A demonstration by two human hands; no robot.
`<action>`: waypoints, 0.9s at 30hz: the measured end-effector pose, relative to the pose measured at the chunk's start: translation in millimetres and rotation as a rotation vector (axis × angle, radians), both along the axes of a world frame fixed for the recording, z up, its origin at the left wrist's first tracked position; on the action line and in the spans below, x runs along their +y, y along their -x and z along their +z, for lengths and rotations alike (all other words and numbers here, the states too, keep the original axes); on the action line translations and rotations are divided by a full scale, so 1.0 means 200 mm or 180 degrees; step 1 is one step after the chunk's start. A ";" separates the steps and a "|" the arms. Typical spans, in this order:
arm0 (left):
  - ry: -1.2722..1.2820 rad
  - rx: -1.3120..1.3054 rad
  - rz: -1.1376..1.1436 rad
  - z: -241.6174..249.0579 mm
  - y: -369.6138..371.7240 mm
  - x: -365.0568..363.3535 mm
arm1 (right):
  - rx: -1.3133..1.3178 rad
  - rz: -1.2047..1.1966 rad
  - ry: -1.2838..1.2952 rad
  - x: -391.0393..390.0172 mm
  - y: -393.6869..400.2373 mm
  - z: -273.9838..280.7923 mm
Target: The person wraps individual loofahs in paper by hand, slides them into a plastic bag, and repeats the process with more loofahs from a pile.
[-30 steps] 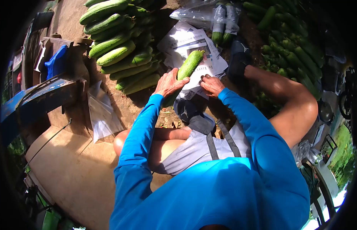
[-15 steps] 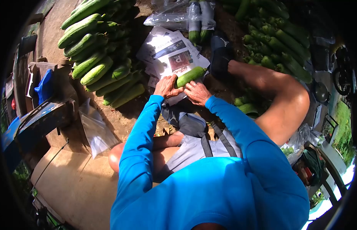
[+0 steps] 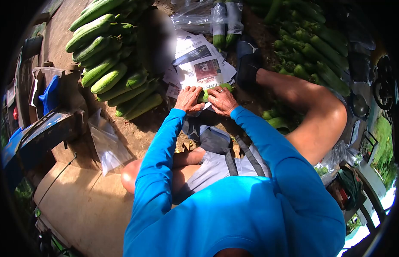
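My left hand (image 3: 189,99) and my right hand (image 3: 222,100) both press on a green cucumber (image 3: 216,88) that lies crosswise at the near edge of a stack of newspaper sheets (image 3: 199,64). A newspaper sheet is partly folded over the cucumber, so only a green strip shows between my fingers. Both arms wear blue sleeves. I sit on the ground with my right leg stretched forward beside the paper.
A large pile of cucumbers (image 3: 109,64) lies to the left, another heap (image 3: 315,51) to the right. Two bagged cucumbers (image 3: 225,23) and clear plastic bags (image 3: 107,143) lie near. A blue wooden cart (image 3: 41,128) stands at left.
The cucumber has turned from lengthwise to crosswise on the paper and moved nearer my hands. The newspaper now covers most of it, and both hands have closed over it.
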State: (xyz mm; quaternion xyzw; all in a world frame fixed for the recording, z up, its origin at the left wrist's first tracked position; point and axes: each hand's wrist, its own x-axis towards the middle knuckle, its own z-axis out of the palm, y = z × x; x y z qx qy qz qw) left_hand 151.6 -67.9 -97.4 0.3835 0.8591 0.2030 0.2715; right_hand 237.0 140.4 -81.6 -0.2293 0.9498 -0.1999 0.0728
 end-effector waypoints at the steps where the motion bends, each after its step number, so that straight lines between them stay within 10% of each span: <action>1: -0.0014 0.0107 -0.0042 0.00 -0.01 -0.01 | -0.0064 -0.0066 0.0079 0.00 0.00 -0.01; 7: -0.0450 0.0239 0.1285 0.17 0.01 -0.08 | -0.0533 -0.0443 0.0457 0.01 0.13 -0.01; 11: -0.0483 0.0797 0.0152 0.27 -0.13 -0.06 | -0.0519 -0.0615 0.0754 0.02 0.21 -0.09; 27: 0.0492 0.0883 0.0707 0.00 -0.08 0.15 | -0.0855 -0.1409 0.0659 0.06 0.46 -0.23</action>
